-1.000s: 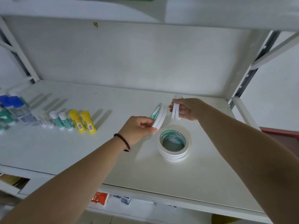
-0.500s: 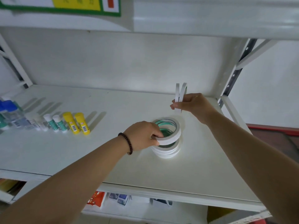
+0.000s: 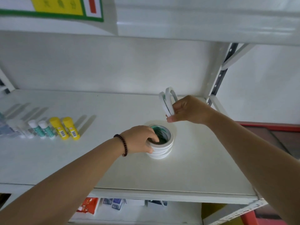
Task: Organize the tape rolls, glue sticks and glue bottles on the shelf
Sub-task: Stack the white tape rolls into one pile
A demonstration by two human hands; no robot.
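Left hand [image 3: 140, 139] clasps the top roll of a tape stack [image 3: 161, 145] lying flat mid-shelf [image 3: 97, 168], fingers hooked inside its core. Right hand [image 3: 189, 110] pinches two thin tape rolls [image 3: 168, 101] upright just behind the stack. Glue sticks [image 3: 65, 128] stand in a row far left.

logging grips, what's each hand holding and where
Right hand: two tape rolls, pinched at their lower rims. Left hand: top roll of the stack, at its near rim.
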